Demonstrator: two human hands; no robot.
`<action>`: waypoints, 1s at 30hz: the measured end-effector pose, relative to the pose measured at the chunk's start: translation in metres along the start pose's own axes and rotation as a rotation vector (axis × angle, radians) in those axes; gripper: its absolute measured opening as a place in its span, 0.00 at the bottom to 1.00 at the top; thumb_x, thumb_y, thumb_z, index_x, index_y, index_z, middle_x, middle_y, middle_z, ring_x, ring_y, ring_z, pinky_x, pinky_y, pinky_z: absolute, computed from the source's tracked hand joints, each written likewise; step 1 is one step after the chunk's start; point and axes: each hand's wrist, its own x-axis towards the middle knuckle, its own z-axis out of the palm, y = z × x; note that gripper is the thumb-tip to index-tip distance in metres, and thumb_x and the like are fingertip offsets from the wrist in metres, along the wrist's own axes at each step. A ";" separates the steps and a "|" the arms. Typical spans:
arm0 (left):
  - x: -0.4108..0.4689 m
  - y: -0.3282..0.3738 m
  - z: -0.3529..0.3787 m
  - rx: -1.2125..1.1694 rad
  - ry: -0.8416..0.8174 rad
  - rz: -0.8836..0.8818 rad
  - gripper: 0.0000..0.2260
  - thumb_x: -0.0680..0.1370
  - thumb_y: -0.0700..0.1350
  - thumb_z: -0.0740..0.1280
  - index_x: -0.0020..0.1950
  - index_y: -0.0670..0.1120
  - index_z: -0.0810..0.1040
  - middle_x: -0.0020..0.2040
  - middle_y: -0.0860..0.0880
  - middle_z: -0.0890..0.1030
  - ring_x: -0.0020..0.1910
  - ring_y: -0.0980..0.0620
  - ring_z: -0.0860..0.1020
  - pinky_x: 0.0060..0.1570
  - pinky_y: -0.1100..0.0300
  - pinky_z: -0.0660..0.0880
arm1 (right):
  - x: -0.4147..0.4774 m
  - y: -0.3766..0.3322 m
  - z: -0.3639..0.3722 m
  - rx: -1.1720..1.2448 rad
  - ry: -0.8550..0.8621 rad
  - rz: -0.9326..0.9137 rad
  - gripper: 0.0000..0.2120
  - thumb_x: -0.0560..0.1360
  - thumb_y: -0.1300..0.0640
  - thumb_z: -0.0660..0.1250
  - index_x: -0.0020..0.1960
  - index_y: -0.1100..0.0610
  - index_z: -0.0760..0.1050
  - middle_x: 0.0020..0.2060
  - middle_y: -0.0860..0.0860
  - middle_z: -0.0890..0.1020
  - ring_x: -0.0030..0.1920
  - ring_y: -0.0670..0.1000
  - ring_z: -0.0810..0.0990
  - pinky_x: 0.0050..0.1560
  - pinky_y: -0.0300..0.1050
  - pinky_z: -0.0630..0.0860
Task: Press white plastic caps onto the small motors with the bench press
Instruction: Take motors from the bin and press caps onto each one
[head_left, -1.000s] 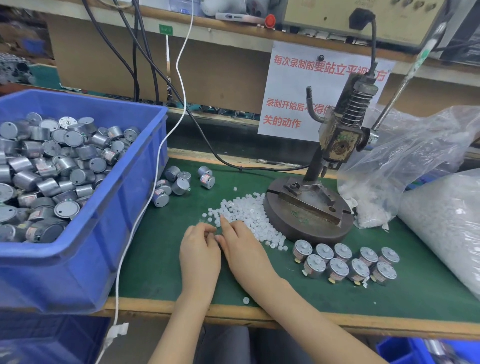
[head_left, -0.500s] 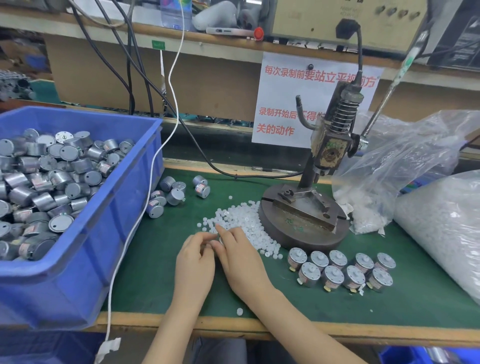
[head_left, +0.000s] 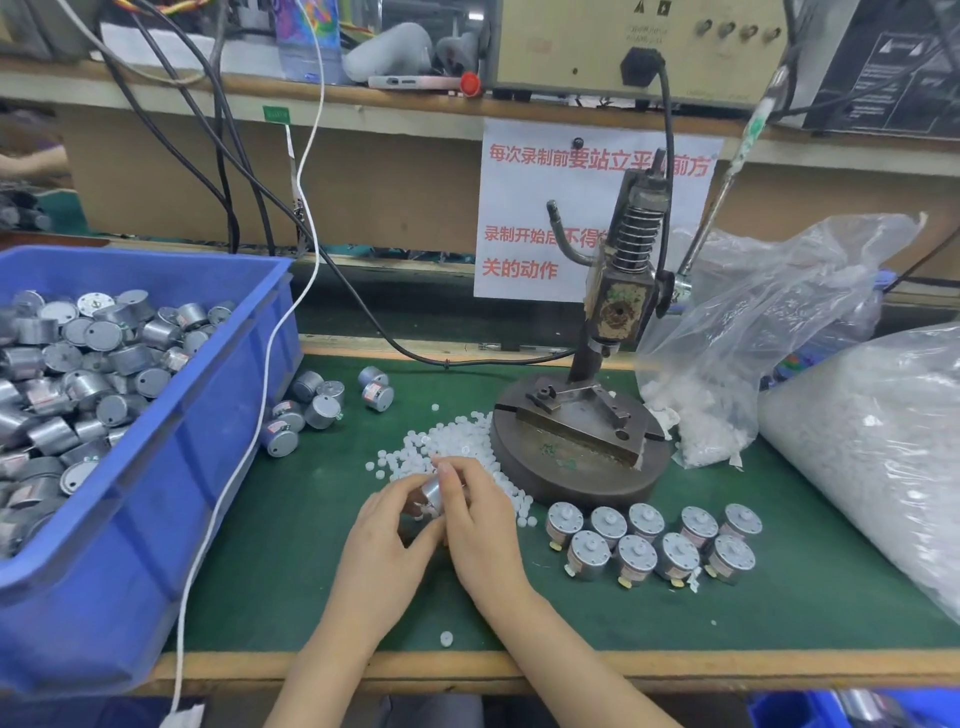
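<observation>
Both hands had come up a bit since a moment before. Back then they were lying low at the near edge of the cap pile, and now a small silver motor (head_left: 432, 492) showed between the fingertips. The left hand (head_left: 387, 540) had its fingers curled round the motor from its own side. The right hand (head_left: 480, 525) pinched it from the other side, fingertip on top of the can. So both hands were clamped on that one motor, held just above the green surface (head_left: 291, 545). Some white bits showed under it between the fingers, but honestly I couldn't tell if a cap was on the shaft.

The pile of white caps (head_left: 460, 444) lay just beyond the fingertips and ran up against the round base of the bench press (head_left: 576, 441). The press stood beyond and to the right of the right hand, with its ram raised clear of the fixture plate. Two rows of upright motors (head_left: 647, 543) stood just to the right of the right hand. A few loose motors (head_left: 311, 405) lay beyond the left hand, near the blue bin (head_left: 156, 467), which sat well off to the left, heaped with more of them. One stray cap (head_left: 445, 638) lay nearer the person than either hand, between the forearms. A clear bag of caps (head_left: 727, 364) sat far right, past the press.
</observation>
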 end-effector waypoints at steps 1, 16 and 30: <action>0.000 0.000 0.000 -0.016 0.010 -0.021 0.20 0.72 0.40 0.70 0.49 0.64 0.69 0.45 0.57 0.77 0.47 0.60 0.74 0.44 0.78 0.66 | -0.001 0.000 0.000 -0.023 0.006 -0.022 0.10 0.80 0.56 0.57 0.54 0.53 0.76 0.43 0.41 0.77 0.48 0.42 0.75 0.53 0.38 0.70; 0.004 -0.002 -0.002 -0.071 0.084 -0.135 0.15 0.70 0.33 0.68 0.38 0.54 0.73 0.37 0.50 0.79 0.38 0.55 0.76 0.37 0.76 0.69 | -0.001 0.004 0.000 -0.561 -0.122 -0.603 0.23 0.62 0.73 0.70 0.57 0.67 0.77 0.53 0.59 0.81 0.52 0.57 0.81 0.49 0.49 0.79; 0.003 -0.005 0.002 -0.009 -0.011 -0.004 0.04 0.75 0.44 0.68 0.49 0.51 0.79 0.40 0.55 0.76 0.42 0.56 0.73 0.43 0.75 0.66 | 0.039 -0.012 -0.090 -0.726 0.012 -0.282 0.20 0.73 0.50 0.69 0.62 0.56 0.75 0.55 0.51 0.75 0.57 0.50 0.68 0.54 0.35 0.60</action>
